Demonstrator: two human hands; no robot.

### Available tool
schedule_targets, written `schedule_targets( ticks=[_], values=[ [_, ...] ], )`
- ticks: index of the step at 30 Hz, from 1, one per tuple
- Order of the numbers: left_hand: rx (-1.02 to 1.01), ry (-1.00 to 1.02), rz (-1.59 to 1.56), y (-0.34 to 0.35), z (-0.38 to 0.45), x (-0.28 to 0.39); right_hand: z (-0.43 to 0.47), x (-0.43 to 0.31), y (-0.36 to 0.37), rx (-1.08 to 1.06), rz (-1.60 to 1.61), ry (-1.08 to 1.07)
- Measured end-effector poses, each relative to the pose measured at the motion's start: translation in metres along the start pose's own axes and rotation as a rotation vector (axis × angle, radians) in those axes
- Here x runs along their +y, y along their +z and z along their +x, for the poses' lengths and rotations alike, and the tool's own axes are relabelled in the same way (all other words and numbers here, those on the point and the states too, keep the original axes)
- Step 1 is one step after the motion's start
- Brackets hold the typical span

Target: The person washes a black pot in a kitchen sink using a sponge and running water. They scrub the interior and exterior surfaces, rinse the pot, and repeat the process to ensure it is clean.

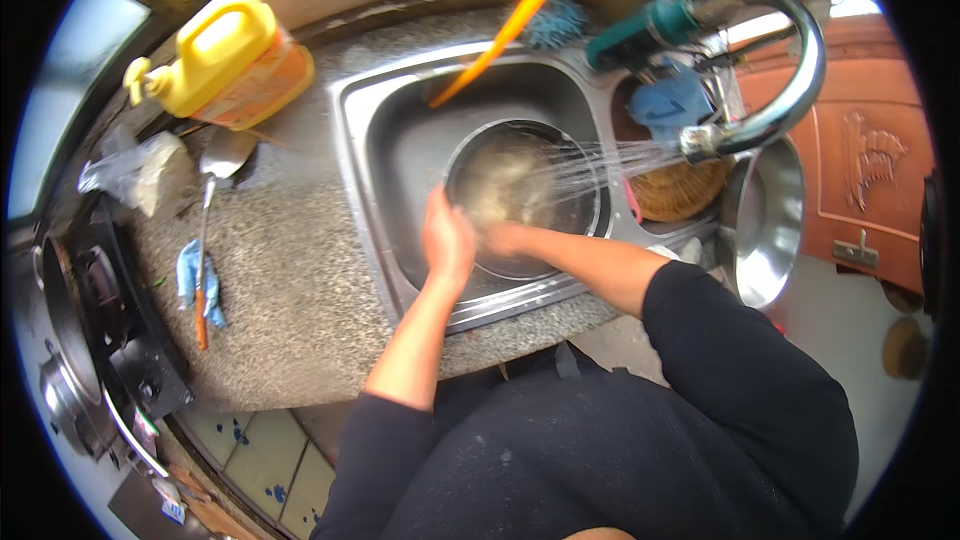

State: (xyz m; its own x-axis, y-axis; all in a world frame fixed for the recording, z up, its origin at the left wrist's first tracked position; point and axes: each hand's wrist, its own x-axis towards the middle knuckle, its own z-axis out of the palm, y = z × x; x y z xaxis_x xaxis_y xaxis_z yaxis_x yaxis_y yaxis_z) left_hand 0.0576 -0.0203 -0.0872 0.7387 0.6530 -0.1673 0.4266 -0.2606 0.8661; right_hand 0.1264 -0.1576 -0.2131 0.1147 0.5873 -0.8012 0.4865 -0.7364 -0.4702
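Observation:
Inside the left bowl of a stainless steel sink (409, 142) sits a round metal basin (459, 146). Water (600, 169) sprays into it from the curved chrome faucet (810, 75). Pale, blurred contents (499, 169) show in the basin, too smeared to name. My left hand (448, 236) is at the basin's left rim, its thumb side up and its fingers partly hidden, so I cannot tell whether it grips the rim. My right hand (506, 238) reaches inside the basin near the front wall; motion blur hides its fingers and anything in them.
A yellow jug (225, 60) with a pump lies left of the sink, near a metal spatula (206, 240) on a blue cloth (187, 274). An orange strip (510, 30) hangs over the sink. A woven basket (679, 191) and large steel bowl (765, 225) are right. A stove (112, 315) stands left.

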Motion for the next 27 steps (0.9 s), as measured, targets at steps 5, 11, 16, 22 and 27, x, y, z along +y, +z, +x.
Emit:
schedule_targets(
  ticks=[5,11,16,22,27],
  values=[
    [0.05,-0.063,-0.072,-0.023,-0.034,0.012,-0.055,-0.082,-0.024,0.297,0.358,-0.147],
    [-0.303,0.15,0.155,-0.042,0.05,0.024,-0.094,-0.013,-0.087,0.13,-0.893,-0.159],
    [-0.055,0.04,0.022,-0.019,0.004,0.013,-0.084,-0.043,-0.05,0.122,-0.445,0.039],
    [-0.054,-0.079,-0.129,-0.03,-0.009,0.011,-0.068,-0.089,-0.033,0.334,0.508,-0.091],
    [-0.452,0.184,0.145,-0.041,0.077,0.015,-0.087,-0.032,-0.096,0.048,-0.67,0.007]
  ],
)
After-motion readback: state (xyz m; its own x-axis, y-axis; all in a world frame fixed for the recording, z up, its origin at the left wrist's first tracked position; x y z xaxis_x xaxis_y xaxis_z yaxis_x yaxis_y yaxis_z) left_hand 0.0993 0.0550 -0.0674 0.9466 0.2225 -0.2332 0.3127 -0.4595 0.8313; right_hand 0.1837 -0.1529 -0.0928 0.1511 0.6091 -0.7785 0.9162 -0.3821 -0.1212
